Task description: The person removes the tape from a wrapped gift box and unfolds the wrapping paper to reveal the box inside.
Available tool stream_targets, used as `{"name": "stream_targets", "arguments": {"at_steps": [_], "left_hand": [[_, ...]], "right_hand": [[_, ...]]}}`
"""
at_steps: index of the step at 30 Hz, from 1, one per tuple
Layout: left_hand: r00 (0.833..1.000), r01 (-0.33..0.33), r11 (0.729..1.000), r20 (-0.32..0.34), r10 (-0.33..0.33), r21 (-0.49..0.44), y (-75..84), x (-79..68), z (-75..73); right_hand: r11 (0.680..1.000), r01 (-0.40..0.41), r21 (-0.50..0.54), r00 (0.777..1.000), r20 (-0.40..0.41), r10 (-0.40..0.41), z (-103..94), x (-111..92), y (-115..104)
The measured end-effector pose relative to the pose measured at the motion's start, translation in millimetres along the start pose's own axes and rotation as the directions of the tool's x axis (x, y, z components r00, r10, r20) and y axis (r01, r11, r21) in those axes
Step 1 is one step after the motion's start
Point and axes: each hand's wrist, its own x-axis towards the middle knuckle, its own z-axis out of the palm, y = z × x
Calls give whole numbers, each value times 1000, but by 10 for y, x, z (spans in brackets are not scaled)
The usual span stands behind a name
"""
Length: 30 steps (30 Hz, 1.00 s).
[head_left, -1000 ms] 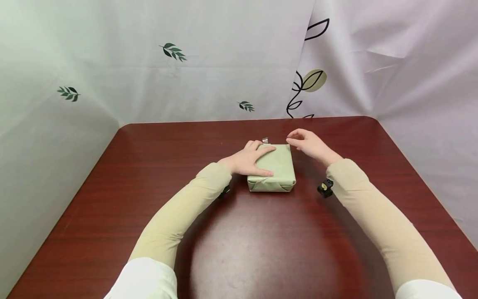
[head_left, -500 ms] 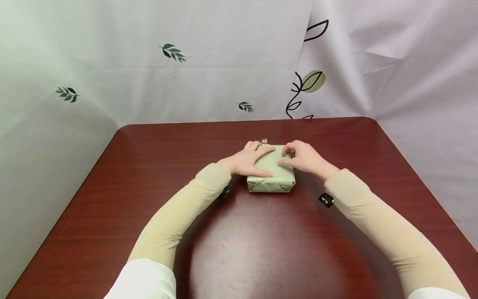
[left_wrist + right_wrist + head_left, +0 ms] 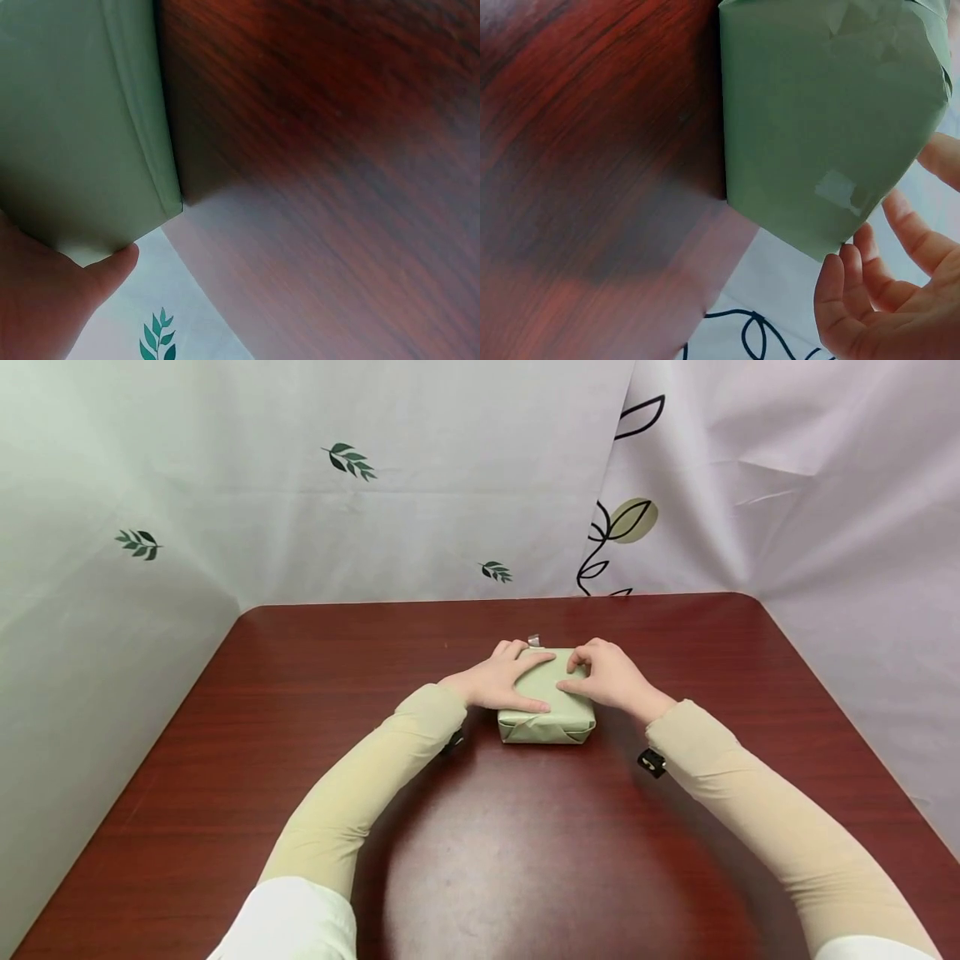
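Note:
A box-shaped package wrapped in light green paper (image 3: 556, 697) lies flat on the table, its folded end flap facing me. My left hand (image 3: 498, 681) rests spread over its left side, with thumb and forefinger extended on the top. At the right edge of the top, my right hand (image 3: 609, 677) touches the paper with thumb and fingers bent and apart; I see nothing between them. In the right wrist view, a patch of clear tape (image 3: 837, 190) sticks to the package's side near the fingertips. A small shiny piece (image 3: 533, 641) shows just behind the package, its kind unclear.
The dark red wooden table (image 3: 480, 843) reaches to a pale curtain (image 3: 420, 527) printed with leaves at the back and sides. A small black wrist camera (image 3: 652, 762) hangs under the right sleeve.
My right hand has come from beside the package's far right corner leftward and nearer, onto its top; it stays there over the last half second. Left hand and package keep their places.

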Motion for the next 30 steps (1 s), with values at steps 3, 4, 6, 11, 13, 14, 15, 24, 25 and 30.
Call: {"name": "stream_targets", "arguments": {"at_steps": [3,4,6,11,13,14,15,24,25,30], "left_hand": [[1000,-2,1000,-1,2,0,10,-3,-12],[1000,-2,1000,-1,2,0,13,-4,-15],[1000,-3,1000,-2,3,0,15,-6,-19],[1000,4,1000,0,-4,-4,8,-5,-12],[1000,4,1000,2,-4,-5,4,-3,-7],[1000,4,1000,3,-4,-4,2,-1,-5],[1000,2,1000,3,-2,-3,0,0,-2],[1000,-11,1000,6,11,-14,18,1,-17],[1000,-12,1000,4,12,-18,21,0,-20],[1000,0,1000,6,0,-25,18,-19,-15]], "right_hand": [[1000,2,-2,1000,-8,-2,-2,1,-15],[1000,5,-5,1000,-13,-5,-2,1,-19],[1000,2,-11,1000,-19,-2,4,3,-28],[998,-6,-56,1000,-21,5,30,4,-58],[997,0,-83,1000,-24,-2,36,-3,-78],[995,5,-97,1000,-25,-7,39,-6,-88],[994,11,-112,1000,-26,-14,42,-9,-96],[983,29,-183,999,-21,-33,41,-10,-163],[982,29,-189,999,-23,-34,43,-8,-167],[988,20,-152,999,-24,-24,50,-3,-157]]}}
